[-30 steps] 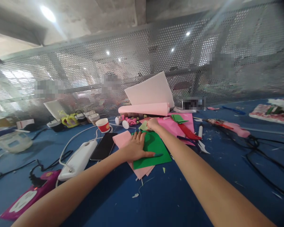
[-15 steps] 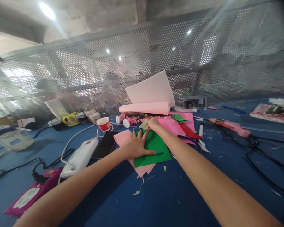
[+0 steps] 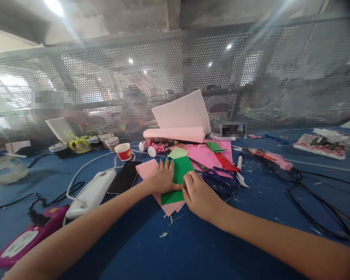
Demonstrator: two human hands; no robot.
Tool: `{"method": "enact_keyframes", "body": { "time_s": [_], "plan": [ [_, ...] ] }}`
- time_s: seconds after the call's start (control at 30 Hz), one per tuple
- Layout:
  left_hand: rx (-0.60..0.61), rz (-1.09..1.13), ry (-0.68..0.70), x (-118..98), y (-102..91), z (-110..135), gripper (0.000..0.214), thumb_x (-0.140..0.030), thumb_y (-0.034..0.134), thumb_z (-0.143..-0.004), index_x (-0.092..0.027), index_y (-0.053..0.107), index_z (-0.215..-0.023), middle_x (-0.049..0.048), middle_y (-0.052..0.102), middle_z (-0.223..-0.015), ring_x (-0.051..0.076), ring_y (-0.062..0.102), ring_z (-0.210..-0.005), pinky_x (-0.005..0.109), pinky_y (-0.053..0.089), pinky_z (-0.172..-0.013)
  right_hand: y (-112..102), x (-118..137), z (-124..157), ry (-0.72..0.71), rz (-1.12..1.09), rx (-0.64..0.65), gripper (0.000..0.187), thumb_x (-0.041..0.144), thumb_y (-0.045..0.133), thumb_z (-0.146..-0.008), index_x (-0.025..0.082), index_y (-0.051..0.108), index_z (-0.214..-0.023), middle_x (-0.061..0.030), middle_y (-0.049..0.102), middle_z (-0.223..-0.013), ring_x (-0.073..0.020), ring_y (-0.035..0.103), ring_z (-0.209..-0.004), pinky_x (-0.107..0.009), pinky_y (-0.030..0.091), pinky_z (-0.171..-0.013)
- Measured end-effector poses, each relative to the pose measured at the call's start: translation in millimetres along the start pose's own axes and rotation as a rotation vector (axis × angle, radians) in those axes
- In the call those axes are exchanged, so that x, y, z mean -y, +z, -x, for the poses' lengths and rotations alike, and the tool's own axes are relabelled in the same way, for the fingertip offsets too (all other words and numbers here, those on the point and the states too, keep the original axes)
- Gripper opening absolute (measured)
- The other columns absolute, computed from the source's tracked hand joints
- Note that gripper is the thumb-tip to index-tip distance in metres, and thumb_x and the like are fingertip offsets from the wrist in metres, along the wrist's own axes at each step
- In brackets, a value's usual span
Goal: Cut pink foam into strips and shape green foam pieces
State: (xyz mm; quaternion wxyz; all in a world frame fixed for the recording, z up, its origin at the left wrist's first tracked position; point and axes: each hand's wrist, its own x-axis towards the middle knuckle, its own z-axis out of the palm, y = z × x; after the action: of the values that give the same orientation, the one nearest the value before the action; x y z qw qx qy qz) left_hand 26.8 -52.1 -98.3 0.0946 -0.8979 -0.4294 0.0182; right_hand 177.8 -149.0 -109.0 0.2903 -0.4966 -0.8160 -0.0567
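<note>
My left hand (image 3: 163,178) lies spread on a green sheet (image 3: 183,167), its fingers pointing away from me and pressing the sheet down. My right hand (image 3: 200,194) is closed at the right edge of that sheet, fingers curled and bent over the paper, which seems folded inward there. Under the green sheet lie pink sheets (image 3: 147,168), one corner curling up at the left. A light green piece (image 3: 178,152) rests just beyond the green sheet. Scissors with dark blue handles (image 3: 221,182) lie right of my right hand.
A phone (image 3: 124,178), a white power strip (image 3: 91,194) and a red-and-white paper cup (image 3: 123,151) are on the left. Behind stand a pink roll (image 3: 175,134) and a perforated metal screen (image 3: 105,77). A pink glue gun (image 3: 275,158) with black cable lies right.
My right hand has come back toward me from the light green piece to the green sheet's right edge, which now looks narrower. The scissors have come into view. My left hand stays on the sheet.
</note>
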Motion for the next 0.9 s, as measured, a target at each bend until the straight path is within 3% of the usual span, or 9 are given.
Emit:
{"method": "enact_keyframes", "body": {
  "time_s": [0.1,0.23,0.47,0.6,0.7,0.9],
  "plan": [
    [0.111,0.025,-0.048,-2,-7.2,2,0.112,-0.080,0.028,-0.069,0.006,0.016,-0.140,0.0337,0.015,-0.144,0.045,0.013,-0.134,0.051,0.018,-0.104,5,-1,9,-0.076,0.109,0.061,0.029,0.012,0.036,-0.088,0.002,0.057,-0.105,-0.0208,0.058,-0.104,-0.0271,0.054,-0.098,-0.040,0.049,-0.083],
    [0.132,0.053,-0.080,-4,-10.6,3,0.106,-0.078,0.031,-0.071,0.000,0.016,-0.142,0.0294,0.014,-0.146,0.046,0.011,-0.134,0.054,0.017,-0.104,6,1,11,-0.110,0.176,0.103,0.044,0.016,0.036,-0.089,-0.009,0.050,-0.122,-0.0287,0.053,-0.123,-0.0329,0.050,-0.115,-0.043,0.043,-0.097],
    [0.162,0.076,-0.042,3,-10.9,-1,0.112,-0.082,0.032,-0.066,-0.004,0.012,-0.144,0.0291,0.010,-0.147,0.049,0.009,-0.133,0.057,0.014,-0.103,-2,2,15,-0.021,0.101,0.179,0.057,0.029,0.035,-0.088,-0.007,0.041,-0.132,-0.0238,0.044,-0.135,-0.0319,0.040,-0.126,-0.041,0.038,-0.103],
    [0.197,0.140,0.027,16,-17.4,-2,0.112,-0.082,0.039,-0.063,-0.013,0.007,-0.146,0.0272,0.017,-0.147,0.046,0.021,-0.132,0.055,0.024,-0.101,-2,3,15,0.008,0.088,0.190,0.057,0.029,0.034,-0.087,-0.006,0.043,-0.132,-0.0224,0.046,-0.134,-0.0306,0.042,-0.125,-0.039,0.038,-0.104],
    [0.086,0.163,0.054,24,-16.7,-3,0.105,-0.076,0.045,-0.067,-0.010,0.015,-0.143,0.0261,0.027,-0.143,0.042,0.033,-0.127,0.050,0.029,-0.099,-1,3,16,0.019,0.089,0.195,0.059,0.029,0.034,-0.086,-0.007,0.041,-0.133,-0.0226,0.045,-0.135,-0.0312,0.042,-0.125,-0.039,0.038,-0.103],
    [-0.180,0.153,-0.002,37,-5.6,-16,0.092,-0.060,0.063,-0.066,-0.011,0.029,-0.136,0.0211,0.043,-0.128,0.038,0.037,-0.120,0.053,0.032,-0.096,1,1,14,0.007,0.081,0.206,0.058,0.030,0.033,-0.087,-0.006,0.042,-0.132,-0.0224,0.045,-0.134,-0.0317,0.043,-0.125,-0.040,0.038,-0.103]
  ]
}}
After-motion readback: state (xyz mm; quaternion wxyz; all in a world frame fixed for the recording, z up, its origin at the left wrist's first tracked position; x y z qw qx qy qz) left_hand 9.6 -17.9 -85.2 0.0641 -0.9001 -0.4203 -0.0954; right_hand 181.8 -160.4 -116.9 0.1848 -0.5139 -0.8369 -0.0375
